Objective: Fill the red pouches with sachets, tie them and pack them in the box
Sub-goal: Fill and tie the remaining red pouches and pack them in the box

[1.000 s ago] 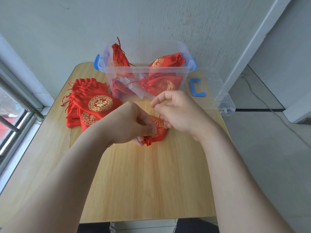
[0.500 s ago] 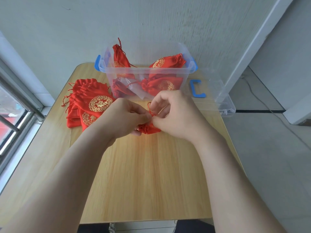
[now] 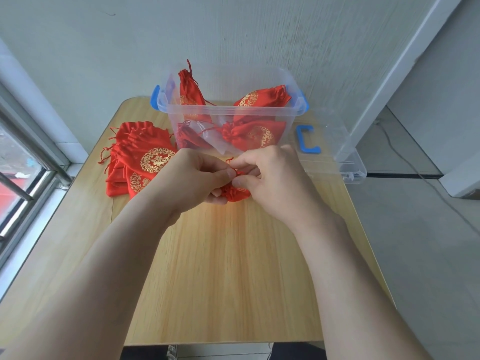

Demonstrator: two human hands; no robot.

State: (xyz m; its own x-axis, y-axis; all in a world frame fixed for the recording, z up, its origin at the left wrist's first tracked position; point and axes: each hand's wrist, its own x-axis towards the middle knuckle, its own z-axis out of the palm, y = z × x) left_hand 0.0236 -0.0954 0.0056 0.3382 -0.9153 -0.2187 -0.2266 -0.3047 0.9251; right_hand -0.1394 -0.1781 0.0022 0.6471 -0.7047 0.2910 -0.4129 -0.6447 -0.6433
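Note:
A small red pouch (image 3: 235, 194) with gold print lies gathered between my hands over the middle of the wooden table (image 3: 220, 268). My left hand (image 3: 197, 178) pinches its red drawstring at the neck. My right hand (image 3: 270, 180) pinches the same string from the other side, and most of the pouch is hidden under the fingers. Behind them stands the clear plastic box (image 3: 231, 113) with blue handles, holding several tied red pouches (image 3: 254, 135).
A heap of flat red pouches (image 3: 140, 157) with gold medallions lies at the left of the table. The clear box lid (image 3: 335, 149) with a blue clip hangs over the table's right edge. A window rail runs along the left.
Both hands have lifted the pouch slightly and drawn together at its neck, now pinching the drawstring fingertip to fingertip. The pouch looks more bunched than before.

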